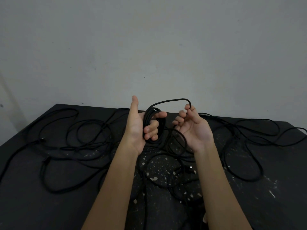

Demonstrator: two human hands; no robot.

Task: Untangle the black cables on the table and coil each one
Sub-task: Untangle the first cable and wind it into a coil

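Centrally, left hand (136, 130) grips coil (161, 127); cables (103, 126) sprawl to table (41, 213) edges.

Your only view comes from your head, facing forward and down across the table (41, 209) to the wall (149, 39). It sits close above your left hand (137, 128) and right hand (196, 131).

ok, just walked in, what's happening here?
A person is hand-coiling a thin black cable. The left hand grips a small bundle of wound loops, thumb up. The right hand pinches the cable's free loop between thumb and fingers. Both hands are raised over the dark speckled table. The other black cables lie sprawled and overlapping across both sides of the table, not yet coiled.
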